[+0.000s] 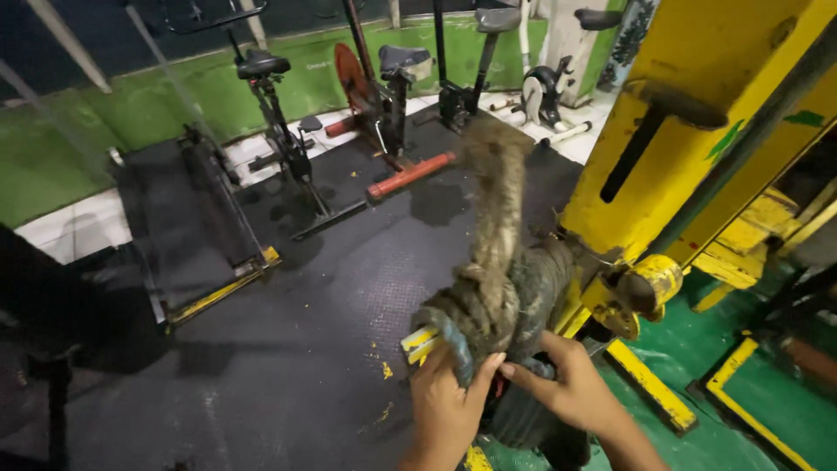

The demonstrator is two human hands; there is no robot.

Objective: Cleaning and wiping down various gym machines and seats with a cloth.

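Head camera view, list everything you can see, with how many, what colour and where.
Yellow machine frame: one, yellow, right.
Dirty rag: one, grey-brown, centre, against the frame's padded roller.
Exercise bikes: about four, black, one with a red wheel, far back.
Treadmill: one, black, left.
Rubber mat: one, black, on the floor.
Floor: green with white tiles.
Left hand: its grip on the rag.
Right hand: also on the rag.

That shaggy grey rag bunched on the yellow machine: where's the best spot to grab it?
Probably the thick knotted bunch at the bottom of the grey rag, from below, where the left hand and right hand already meet it. The upper end stands loose and blurred, so it would likely just flop.
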